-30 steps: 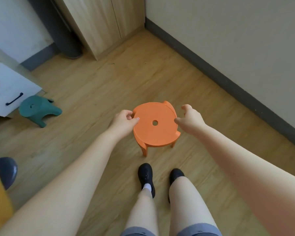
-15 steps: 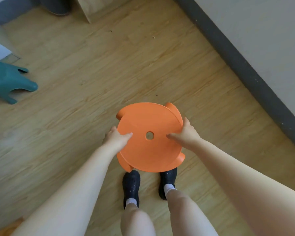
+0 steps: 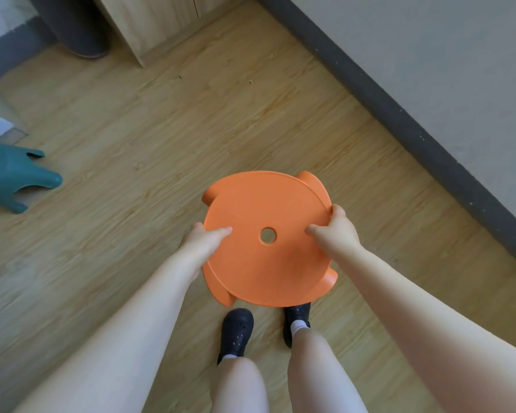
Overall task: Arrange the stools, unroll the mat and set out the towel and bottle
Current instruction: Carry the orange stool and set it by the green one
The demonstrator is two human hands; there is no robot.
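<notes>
An orange round stool [image 3: 265, 263] with a hole in its seat is held up off the wooden floor, above my feet. My left hand [image 3: 201, 238] grips the seat's left rim, thumb on top. My right hand [image 3: 337, 228] grips the right rim the same way. A teal stool [image 3: 15, 174] stands on the floor at the far left, partly cut off by the frame edge. No mat, towel or bottle is in view.
A wall with a dark skirting board [image 3: 414, 129] runs diagonally on the right. A wooden cabinet [image 3: 155, 22] and a dark grey cylindrical object [image 3: 75, 28] stand at the back. My black shoes [image 3: 236, 332] are below the stool.
The orange stool stood on the floor a second ago with both hands at its rim. It has since been lifted and brought closer to me, above my feet.
</notes>
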